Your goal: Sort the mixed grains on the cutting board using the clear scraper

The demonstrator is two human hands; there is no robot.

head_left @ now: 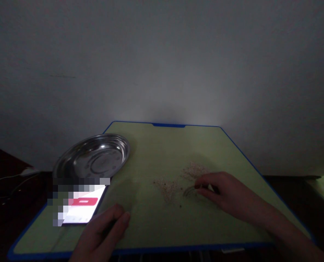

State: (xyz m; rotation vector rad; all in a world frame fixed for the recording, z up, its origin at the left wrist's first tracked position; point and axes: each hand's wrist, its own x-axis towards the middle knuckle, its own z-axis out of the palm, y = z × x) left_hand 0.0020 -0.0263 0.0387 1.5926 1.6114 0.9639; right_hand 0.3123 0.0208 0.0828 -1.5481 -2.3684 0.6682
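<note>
My right hand (219, 189) reaches in over the light green table and pinches a small fork (189, 191) between thumb and fingers. Its curved tines point left, close to the tabletop; most of its handle is hidden by the hand. Just left of the tines lies a loose pile of pale grains (168, 189) with a few dark specks in it. Behind the fingertips is a second pile of grains (193, 170). Near the front edge, my left hand (104, 233) rests with its fingers curled and the thumb against them, nothing visible in it.
A shiny steel basin (102, 160) stands at the left side of the table. In front of it lies a lit phone (81, 211), partly pixelated. Blue trim edges the table (151, 145), and a grey wall (162, 65) rises behind. White cables (22, 176) hang at the left.
</note>
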